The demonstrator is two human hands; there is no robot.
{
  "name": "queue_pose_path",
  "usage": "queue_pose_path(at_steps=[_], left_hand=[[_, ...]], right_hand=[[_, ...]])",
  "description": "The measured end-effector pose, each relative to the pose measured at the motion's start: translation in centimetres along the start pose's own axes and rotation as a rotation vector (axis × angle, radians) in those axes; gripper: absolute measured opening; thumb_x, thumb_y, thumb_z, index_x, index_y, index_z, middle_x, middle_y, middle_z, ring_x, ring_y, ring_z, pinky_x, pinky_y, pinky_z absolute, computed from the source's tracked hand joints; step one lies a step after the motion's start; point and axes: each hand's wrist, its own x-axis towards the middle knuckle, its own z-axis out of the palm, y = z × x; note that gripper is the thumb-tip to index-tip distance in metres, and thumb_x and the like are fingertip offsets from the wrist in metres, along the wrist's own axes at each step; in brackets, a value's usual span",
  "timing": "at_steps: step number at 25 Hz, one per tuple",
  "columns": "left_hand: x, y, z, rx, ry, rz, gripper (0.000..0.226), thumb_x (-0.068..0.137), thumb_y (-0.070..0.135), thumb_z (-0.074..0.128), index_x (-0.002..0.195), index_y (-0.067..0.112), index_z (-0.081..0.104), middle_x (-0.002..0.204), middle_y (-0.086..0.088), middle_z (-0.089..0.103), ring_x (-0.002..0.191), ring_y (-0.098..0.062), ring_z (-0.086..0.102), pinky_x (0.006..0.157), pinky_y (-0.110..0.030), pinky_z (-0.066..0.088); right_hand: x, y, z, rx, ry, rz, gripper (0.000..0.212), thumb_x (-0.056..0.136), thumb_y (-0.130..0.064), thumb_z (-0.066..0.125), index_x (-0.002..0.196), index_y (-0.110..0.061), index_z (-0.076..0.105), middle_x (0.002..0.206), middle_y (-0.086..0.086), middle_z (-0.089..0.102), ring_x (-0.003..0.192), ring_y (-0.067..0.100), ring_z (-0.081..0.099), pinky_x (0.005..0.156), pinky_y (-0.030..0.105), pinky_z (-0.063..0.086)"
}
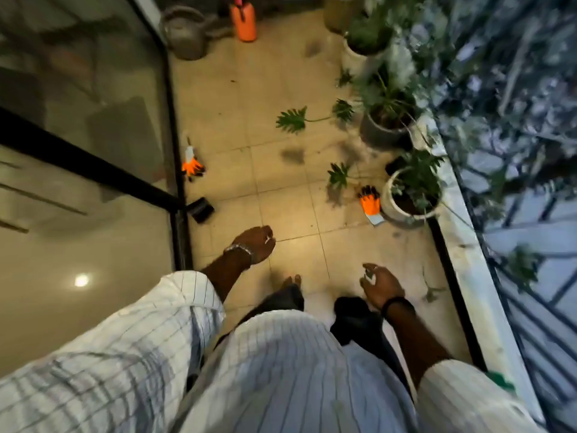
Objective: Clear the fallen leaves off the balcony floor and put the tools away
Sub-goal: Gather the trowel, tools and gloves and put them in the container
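Fallen green leaves lie on the tiled balcony floor: one large leaf (292,120) with a long stem, a smaller leaf (342,109) at the stem's other end, another leaf (338,175) nearer me. An orange glove (192,165) lies by the glass door, and a second orange glove (370,204) lies beside a white pot (406,210). My left hand (256,243) hangs over the floor with loosely curled fingers, holding nothing I can make out. My right hand (381,284) hangs low on the right, fingers relaxed and apart, with a ring on one finger.
A glass sliding door (93,120) bounds the left side. Potted plants (384,126) line the right ledge under a railing. A grey watering can (187,32) and an orange sprayer (243,20) stand at the far end. A small black object (202,209) lies by the door track.
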Motion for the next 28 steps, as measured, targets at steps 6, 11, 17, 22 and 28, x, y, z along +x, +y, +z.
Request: queue_pose_path(at_steps=[6,11,17,22,28], left_hand=[[-6.4,-8.7,1.5,-0.291,0.046,-0.420,0.035,0.100,0.036,0.051,0.126,0.013,0.057,0.132,-0.014,0.061,0.118,-0.033,0.058,0.098,-0.036,0.047],[-2.2,-5.9,-1.0,-0.462,0.190,-0.469,0.040,0.100,0.038,0.052,0.133,0.015,0.053,0.139,-0.013,0.055,0.122,-0.033,0.055,0.101,-0.037,0.045],[1.4,-3.0,-4.2,-0.528,0.171,-0.485,0.041,0.099,0.039,0.055,0.133,0.016,0.053,0.136,-0.011,0.059,0.121,-0.031,0.057,0.100,-0.040,0.047],[1.9,-2.3,-6.1,-0.573,0.169,-0.576,0.041,0.100,0.039,0.054,0.134,0.016,0.053,0.138,-0.012,0.057,0.122,-0.032,0.055,0.101,-0.040,0.047],[4.0,-2.1,-8.3,-0.577,0.140,-0.588,0.041,0.101,0.036,0.054,0.136,0.014,0.054,0.139,-0.012,0.057,0.123,-0.032,0.055,0.102,-0.038,0.045]], right_hand=[[3.3,-10.9,-2.5,-0.417,-0.115,-0.206,0.047,0.097,-0.038,0.055,0.143,-0.031,0.049,0.148,0.004,0.049,0.132,0.031,0.048,0.106,0.043,0.042],[11.6,-14.8,-6.9,-0.508,-0.137,-0.248,0.058,0.093,-0.038,0.059,0.148,-0.027,0.044,0.150,0.007,0.046,0.135,0.031,0.046,0.108,0.048,0.041],[18.2,-19.5,-11.2,-0.624,-0.269,-0.301,0.063,0.097,-0.038,0.054,0.154,-0.020,0.033,0.157,0.008,0.038,0.141,0.030,0.039,0.114,0.041,0.036],[20.2,-23.0,-11.5,-0.639,-0.374,-0.322,0.066,0.096,-0.047,0.051,0.155,-0.024,0.031,0.159,0.008,0.033,0.143,0.031,0.035,0.115,0.048,0.031],[21.3,-25.6,-10.3,-0.638,-0.420,-0.318,0.057,0.100,-0.038,0.045,0.155,-0.029,0.031,0.158,0.005,0.035,0.142,0.032,0.035,0.114,0.049,0.028]])
